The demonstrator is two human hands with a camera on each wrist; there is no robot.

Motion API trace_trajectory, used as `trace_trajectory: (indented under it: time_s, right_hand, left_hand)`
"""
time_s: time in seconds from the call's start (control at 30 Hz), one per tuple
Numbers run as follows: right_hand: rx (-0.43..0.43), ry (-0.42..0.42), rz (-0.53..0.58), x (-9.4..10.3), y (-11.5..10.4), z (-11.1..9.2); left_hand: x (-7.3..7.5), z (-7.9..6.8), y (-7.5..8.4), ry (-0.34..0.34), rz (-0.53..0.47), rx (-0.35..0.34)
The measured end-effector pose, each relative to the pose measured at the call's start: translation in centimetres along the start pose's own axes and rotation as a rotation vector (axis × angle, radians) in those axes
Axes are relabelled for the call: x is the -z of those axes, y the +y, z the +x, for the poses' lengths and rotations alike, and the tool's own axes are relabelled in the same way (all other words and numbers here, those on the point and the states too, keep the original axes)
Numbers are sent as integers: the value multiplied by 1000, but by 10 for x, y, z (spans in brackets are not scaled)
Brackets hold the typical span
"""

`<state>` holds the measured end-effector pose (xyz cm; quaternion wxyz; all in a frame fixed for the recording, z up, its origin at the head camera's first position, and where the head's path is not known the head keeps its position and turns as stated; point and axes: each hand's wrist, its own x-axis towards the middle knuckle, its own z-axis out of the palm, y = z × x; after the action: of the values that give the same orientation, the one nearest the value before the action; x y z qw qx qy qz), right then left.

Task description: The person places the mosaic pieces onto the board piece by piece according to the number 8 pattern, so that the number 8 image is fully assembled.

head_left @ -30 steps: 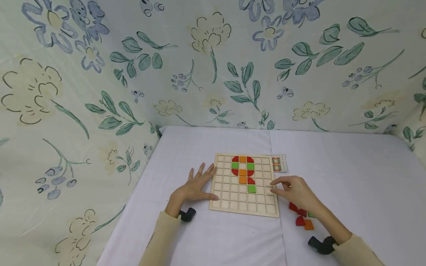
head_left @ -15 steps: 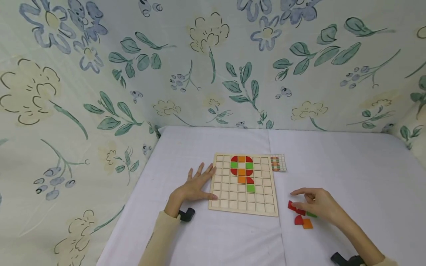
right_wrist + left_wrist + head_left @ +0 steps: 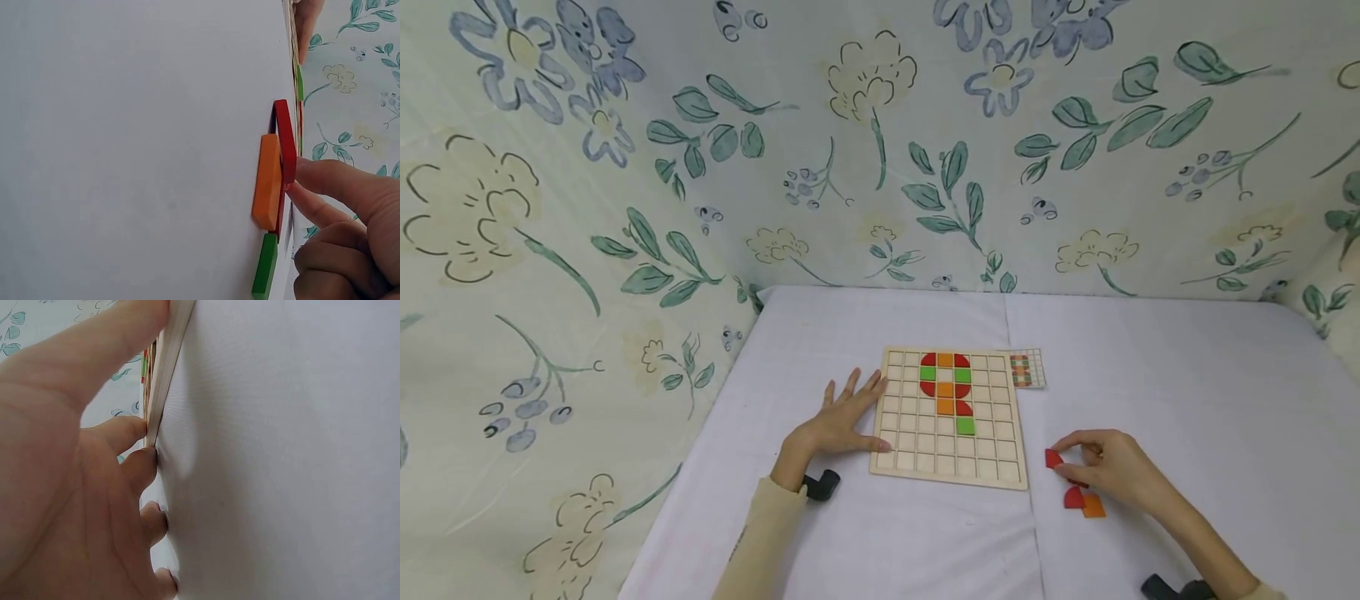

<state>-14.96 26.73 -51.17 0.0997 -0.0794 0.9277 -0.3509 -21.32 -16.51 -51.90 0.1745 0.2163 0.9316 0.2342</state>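
My left hand lies with spread fingers against the left edge of a wooden grid board, its thumb on the board's lower left corner. Red, orange and green tiles fill several cells in the board's upper middle. To the right of the board, my right hand pinches a red tile between thumb and forefinger. Just below lie a red rounded tile and an orange tile. The right wrist view also has a green tile on the cloth; the right hand hides it in the head view.
A small pattern card sits by the board's upper right edge. White cloth covers the table, and a floral curtain hangs behind and at the sides. Black wrist cameras sit at both wrists.
My right hand has moved from the board's right edge to the loose tiles and taken a red one, which has shifted slightly. The left hand stays at the board.
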Motion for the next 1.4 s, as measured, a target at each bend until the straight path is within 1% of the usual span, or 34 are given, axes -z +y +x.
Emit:
trace_trajectory:
  time_s: [0.17,0.4,0.5,0.63,0.8,0.97,1.1,1.23,1.4]
  right_hand:
    - [-10,-20,5,0,-5,3]
    - [60,-22,-9,-1,-2,9]
    - [66,-34,-12,-2,-2,10]
    - [63,-47,-14,-3,-3,12]
    - [38,-50,-8,-2,-5,14]
    - [36,-16,-13,-2,-8,15]
    - [41,26,-15,-5,-16,15]
    - [44,61,12,-10,-33,16]
    - [62,77,59,-25,-55,23]
  left_hand:
    - [0,0,-1,-1,1,-4]
    - [0,0,-1,2,-9,4]
    - [0,0,-1,3,-11,3]
    - [0,0,-1,1,-8,2]
    - [-1,1,-2,-2,-2,4]
    - [0,1,-1,-4,-8,8]
    - [0,0,-1,-6,-8,7]
    - [-1,0,-2,-7,-8,7]
    - [-2,1,-3,-4,0,6]
